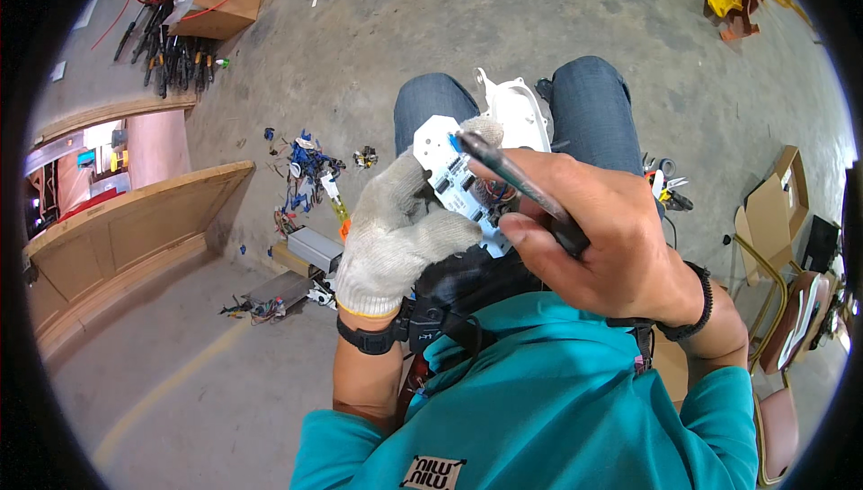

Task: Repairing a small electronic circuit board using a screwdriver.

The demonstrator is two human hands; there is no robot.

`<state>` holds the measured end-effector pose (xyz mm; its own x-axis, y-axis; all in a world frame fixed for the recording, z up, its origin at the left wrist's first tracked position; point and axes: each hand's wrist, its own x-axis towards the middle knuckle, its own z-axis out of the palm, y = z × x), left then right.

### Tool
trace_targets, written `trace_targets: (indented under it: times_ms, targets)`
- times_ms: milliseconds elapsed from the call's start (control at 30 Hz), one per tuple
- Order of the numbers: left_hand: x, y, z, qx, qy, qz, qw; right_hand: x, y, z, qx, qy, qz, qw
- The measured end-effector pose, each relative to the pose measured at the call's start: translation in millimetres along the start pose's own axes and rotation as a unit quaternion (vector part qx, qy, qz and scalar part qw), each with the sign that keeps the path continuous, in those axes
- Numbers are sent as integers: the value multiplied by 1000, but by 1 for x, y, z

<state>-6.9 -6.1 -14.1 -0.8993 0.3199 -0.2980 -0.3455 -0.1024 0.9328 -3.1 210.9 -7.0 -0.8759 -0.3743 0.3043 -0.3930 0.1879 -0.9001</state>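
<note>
My left hand (395,229), in a pale knitted glove, is closed around the edge of a white circuit board (447,180) with dark components and a coil of copper-coloured wire. My bare right hand (598,225) grips a dark pen-shaped tool (526,182). The tool lies slantwise over the board, one end near the board's upper edge; I cannot tell whether it touches. Fingers of my right hand hide the board's right side. Behind the board, a white plastic housing (521,112) rests between my jeans-clad knees.
Blue scraps and wires (310,164) lie on the floor at left, near a grey metal box (313,247). Pliers (667,182) lie by my right knee. An open cardboard box (778,193) and a chair (775,418) stand at right; a wooden panel (135,238) stands at left.
</note>
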Motion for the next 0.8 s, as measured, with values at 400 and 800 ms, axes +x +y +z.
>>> trace_targets:
  times_ms: [400,800]
  targets:
    - [2,4,-4,32,-14,-53,998,5,-7,-5,-21,-74,61,995]
    - [2,0,-2,-40,8,-25,999,2,1,-2,-19,-43,33,998]
